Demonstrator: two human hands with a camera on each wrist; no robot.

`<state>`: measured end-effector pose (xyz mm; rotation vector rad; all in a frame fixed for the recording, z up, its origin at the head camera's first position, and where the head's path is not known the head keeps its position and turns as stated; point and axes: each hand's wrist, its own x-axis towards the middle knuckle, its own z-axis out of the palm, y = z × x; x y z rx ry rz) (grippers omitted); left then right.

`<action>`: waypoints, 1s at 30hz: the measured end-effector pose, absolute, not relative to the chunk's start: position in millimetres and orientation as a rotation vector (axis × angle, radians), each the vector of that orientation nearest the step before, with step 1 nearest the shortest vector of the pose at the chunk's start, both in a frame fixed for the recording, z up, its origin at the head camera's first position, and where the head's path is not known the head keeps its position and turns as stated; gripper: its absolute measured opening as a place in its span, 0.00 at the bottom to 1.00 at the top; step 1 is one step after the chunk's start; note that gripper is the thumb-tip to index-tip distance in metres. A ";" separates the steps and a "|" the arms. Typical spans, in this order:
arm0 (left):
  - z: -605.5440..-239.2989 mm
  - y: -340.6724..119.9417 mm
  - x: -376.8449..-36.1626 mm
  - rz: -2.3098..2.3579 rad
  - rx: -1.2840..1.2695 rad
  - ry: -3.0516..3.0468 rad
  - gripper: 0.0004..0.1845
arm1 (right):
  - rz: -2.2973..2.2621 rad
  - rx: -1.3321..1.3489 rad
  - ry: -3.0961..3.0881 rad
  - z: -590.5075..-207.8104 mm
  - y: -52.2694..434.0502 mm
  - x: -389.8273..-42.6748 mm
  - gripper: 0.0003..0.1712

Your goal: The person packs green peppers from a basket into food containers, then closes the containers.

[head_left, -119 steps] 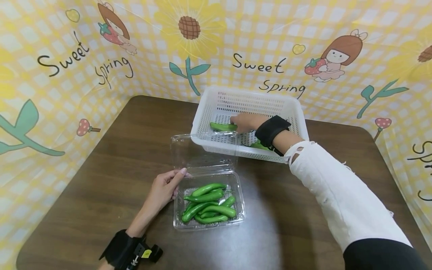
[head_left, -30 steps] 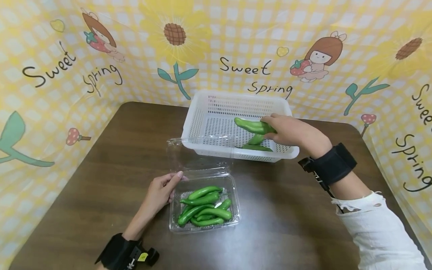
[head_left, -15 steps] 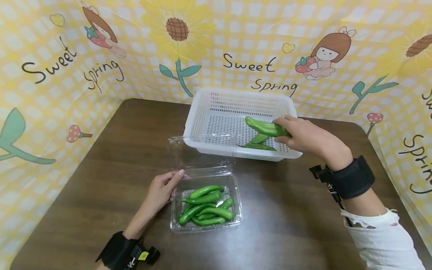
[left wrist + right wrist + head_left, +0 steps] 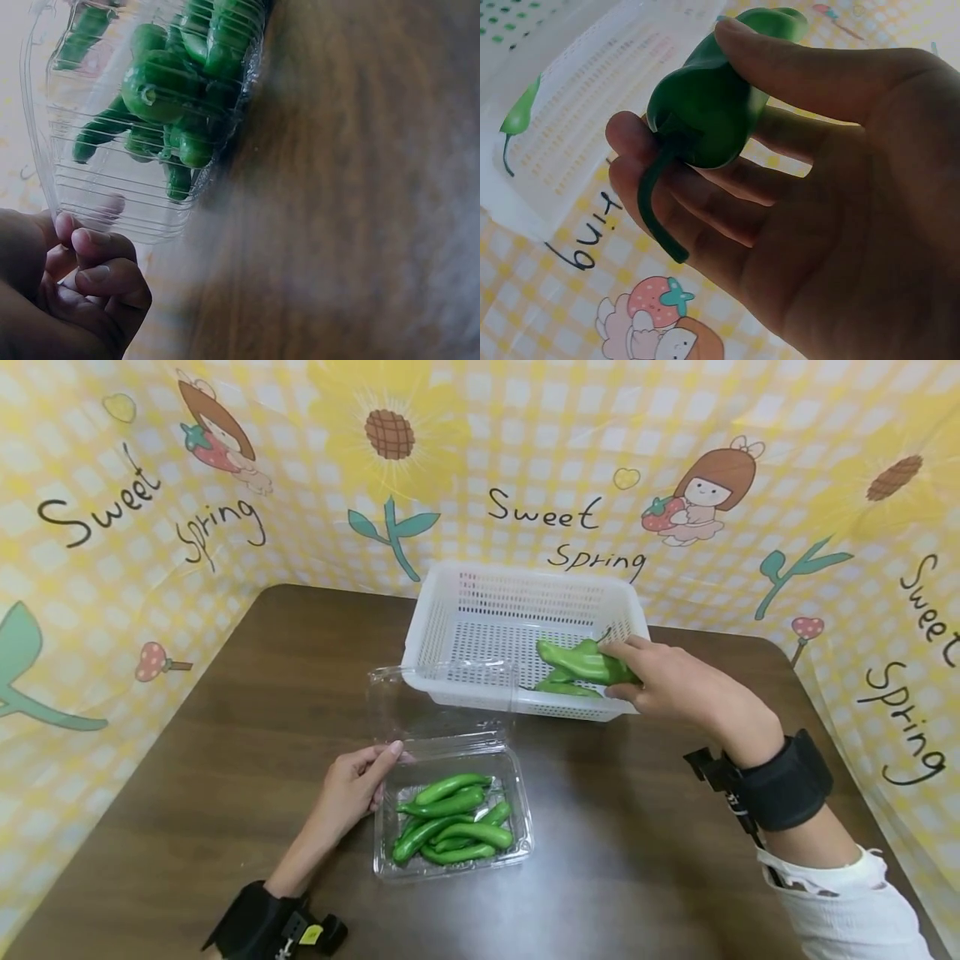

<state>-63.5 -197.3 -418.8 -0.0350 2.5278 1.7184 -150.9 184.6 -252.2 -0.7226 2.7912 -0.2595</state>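
My right hand (image 4: 660, 681) grips a green pepper (image 4: 581, 662) over the right end of the white basket (image 4: 450, 610); in the right wrist view the pepper (image 4: 705, 112) lies between thumb and fingers, stem down. Two more green peppers (image 4: 566, 687) lie in the basket beneath it. My left hand (image 4: 352, 789) touches the left rim of a clear clamshell box (image 4: 517, 856) holding several green peppers (image 4: 450, 822). In the left wrist view the left hand (image 4: 75, 277), fingers curled, rests at the corner of the box (image 4: 75, 202).
The box's clear lid (image 4: 442, 706) stands open toward the basket. A brown table (image 4: 225, 735) bears everything. Yellow printed cloth (image 4: 150, 527) walls the table's back and sides.
My right hand has lifted a green pepper out of the basket and drawn it toward the basket's near right corner. The left hand has stayed at the box.
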 end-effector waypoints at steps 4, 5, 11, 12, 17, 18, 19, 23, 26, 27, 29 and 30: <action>-418.5 -199.1 -63.5 1.703 -0.042 2.527 0.19 | -0.274 -0.759 2.811 -256.9 180.8 -138.8 0.28; -418.6 -199.5 -63.5 1.699 -0.043 2.527 0.19 | -0.282 -0.771 2.816 -257.8 179.6 -135.6 0.27; -417.3 -201.7 -66.1 1.699 -0.037 2.534 0.20 | -0.315 -0.909 2.818 -258.7 168.2 -118.7 0.25; -416.9 -201.8 -66.6 1.702 -0.034 2.535 0.20 | -0.318 -0.941 2.814 -259.3 165.5 -116.9 0.25; -416.1 -202.2 -67.8 1.696 -0.032 2.547 0.20 | -0.318 -1.084 2.785 -266.1 148.8 -110.4 0.27; -416.0 -202.3 -67.6 1.691 -0.033 2.548 0.20 | -0.313 -1.104 2.775 -267.8 145.2 -109.1 0.27; -416.0 -202.5 -67.4 1.687 -0.037 2.548 0.20 | -0.303 -1.122 2.769 -269.7 141.7 -107.9 0.27; -415.6 -202.9 -65.7 1.689 -0.047 2.536 0.21 | -0.264 -1.173 2.744 -278.0 127.4 -103.2 0.25; -415.3 -202.9 -64.5 1.704 -0.053 2.526 0.21 | -0.225 -1.215 2.732 -283.2 116.2 -100.4 0.24; -415.3 -202.8 -64.2 1.708 -0.055 2.524 0.22 | -0.211 -1.239 2.730 -284.8 112.5 -99.7 0.24; -415.2 -202.4 -63.6 1.719 -0.059 2.517 0.22 | -0.187 -1.269 2.721 -287.6 105.3 -98.0 0.24; -415.3 -202.2 -63.4 1.722 -0.060 2.515 0.22 | -0.179 -1.281 2.713 -289.0 101.8 -97.1 0.25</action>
